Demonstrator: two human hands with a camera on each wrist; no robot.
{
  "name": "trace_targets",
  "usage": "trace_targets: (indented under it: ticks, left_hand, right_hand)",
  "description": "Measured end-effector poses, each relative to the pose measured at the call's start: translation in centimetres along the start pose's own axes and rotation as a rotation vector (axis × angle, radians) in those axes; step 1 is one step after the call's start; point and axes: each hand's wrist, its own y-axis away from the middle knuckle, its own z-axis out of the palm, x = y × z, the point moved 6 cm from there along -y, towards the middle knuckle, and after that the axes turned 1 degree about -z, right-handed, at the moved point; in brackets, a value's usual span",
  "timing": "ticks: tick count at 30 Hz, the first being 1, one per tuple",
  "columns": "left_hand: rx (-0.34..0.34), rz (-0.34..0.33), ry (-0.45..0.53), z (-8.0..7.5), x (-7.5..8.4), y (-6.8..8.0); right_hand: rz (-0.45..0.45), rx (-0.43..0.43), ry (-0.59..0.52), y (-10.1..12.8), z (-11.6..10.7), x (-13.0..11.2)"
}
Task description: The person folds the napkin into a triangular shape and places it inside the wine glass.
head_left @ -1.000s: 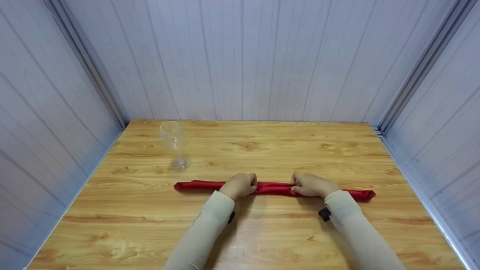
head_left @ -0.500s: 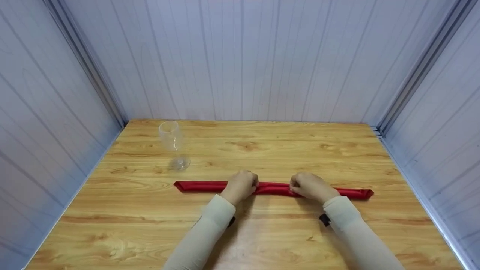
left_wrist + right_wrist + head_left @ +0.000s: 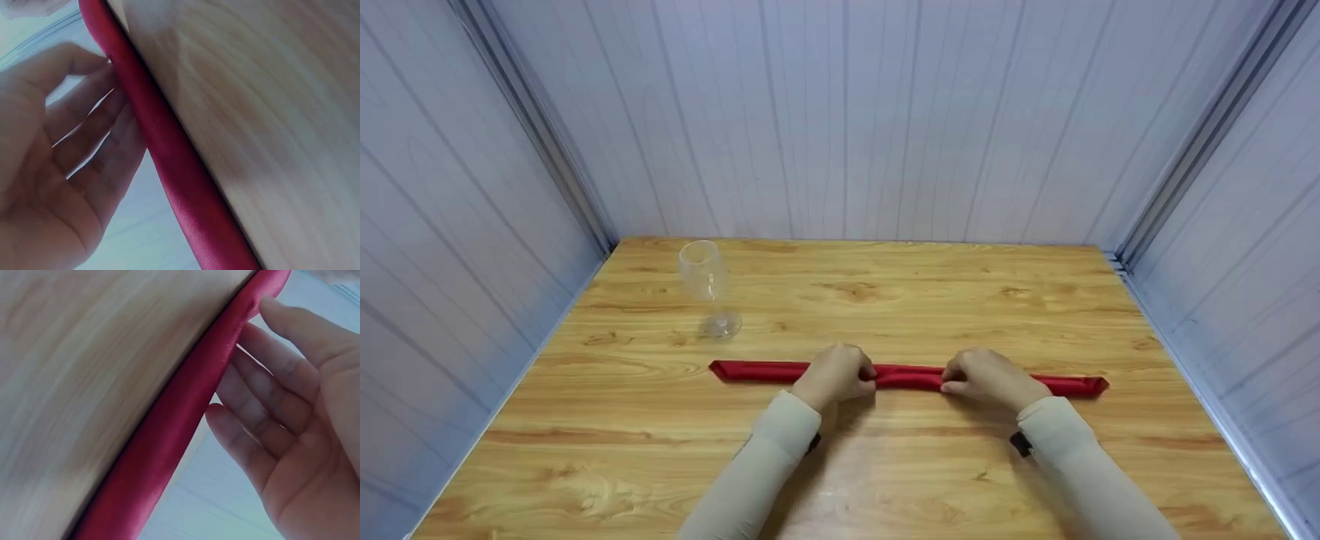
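A red cloth (image 3: 909, 377), folded into a long narrow strip, lies crosswise on the wooden table in the head view. My left hand (image 3: 837, 375) pinches it left of its middle, and my right hand (image 3: 988, 377) pinches it right of the middle. Between the hands a short stretch of cloth shows; both ends stick out past them. The left wrist view has the left thumb (image 3: 84, 61) at the cloth's edge, the fingertips partly hidden by it. Seen from the right wrist, the right thumb (image 3: 275, 312) touches the strip while the other fingers reach behind it.
A clear stemmed glass (image 3: 705, 281) stands upright on the table (image 3: 855, 480), beyond the cloth's left end. Pale panel walls (image 3: 840, 120) enclose the table at the back and both sides.
The cloth strip has become neater and flatter, its ends tidier. Both hands stay at nearly the same spots, with fingers less tightly curled and thumbs now showing on the near side.
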Motion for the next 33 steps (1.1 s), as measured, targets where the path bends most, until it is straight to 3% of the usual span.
trace_targets:
  ticks: [6, 13, 19, 24, 29, 33]
  left_hand:
    - [-0.039, 0.012, -0.006, 0.2, 0.0, 0.3]
    - [-0.052, 0.057, -0.112, 0.3, 0.3, 0.4]
    - [-0.106, 0.028, -0.162, 0.2, 0.1, 0.2]
    - [-0.193, -0.042, -0.042, 0.9, -0.9, 0.0]
    - [-0.238, -0.084, 0.111, 1.3, -1.4, -0.3]
    - [-0.255, -0.121, 0.145, 1.3, -1.5, -0.5]
  right_hand:
    - [0.024, 0.003, -0.006, 0.6, 0.1, -0.2]
    - [0.042, -0.004, 0.025, 0.7, 0.3, -0.3]
    - [0.013, 0.022, 0.061, 0.7, 0.3, -0.3]
    - [-0.028, 0.040, 0.079, 0.8, 0.3, -0.4]
    - [-0.039, 0.027, 0.075, 0.6, 0.3, -0.3]
    - [-0.028, 0.021, 0.072, 0.5, 0.2, -0.1]
